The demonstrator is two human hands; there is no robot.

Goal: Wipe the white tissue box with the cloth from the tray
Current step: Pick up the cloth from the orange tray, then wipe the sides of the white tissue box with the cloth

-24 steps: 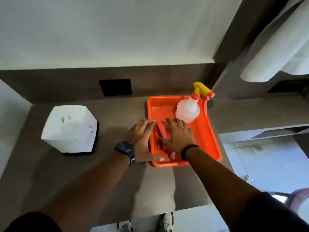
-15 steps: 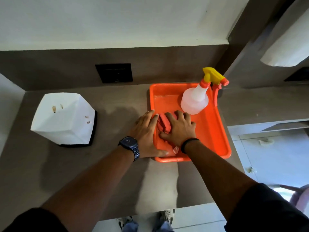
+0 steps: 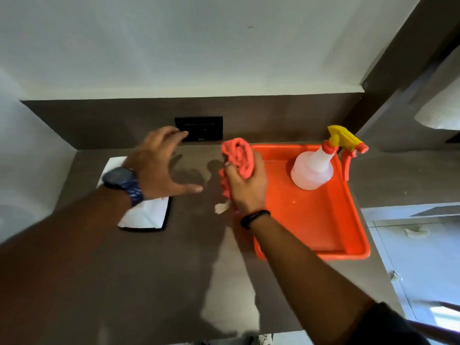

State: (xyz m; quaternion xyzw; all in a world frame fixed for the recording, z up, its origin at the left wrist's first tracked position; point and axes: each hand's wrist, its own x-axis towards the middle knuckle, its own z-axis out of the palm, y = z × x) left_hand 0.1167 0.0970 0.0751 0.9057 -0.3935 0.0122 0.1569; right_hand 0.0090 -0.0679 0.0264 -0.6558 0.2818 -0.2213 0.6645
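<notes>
Brown countertop [image 3: 149,270] carries the white tissue box [image 3: 146,212], mostly hidden under the spread, empty left hand [image 3: 159,165], so its axis is unclear. Right hand [image 3: 246,185] grips the bunched cloth [image 3: 237,155] upright beside the orange tray [image 3: 311,220].

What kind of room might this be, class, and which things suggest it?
Probably a bathroom or utility counter indoors: a brown countertop against a white wall, a black wall socket, and a cleaning tray with a spray bottle.

Right hand [image 3: 249,185] grips pink cloth [image 3: 237,155] beside orange tray [image 3: 323,220].
</notes>
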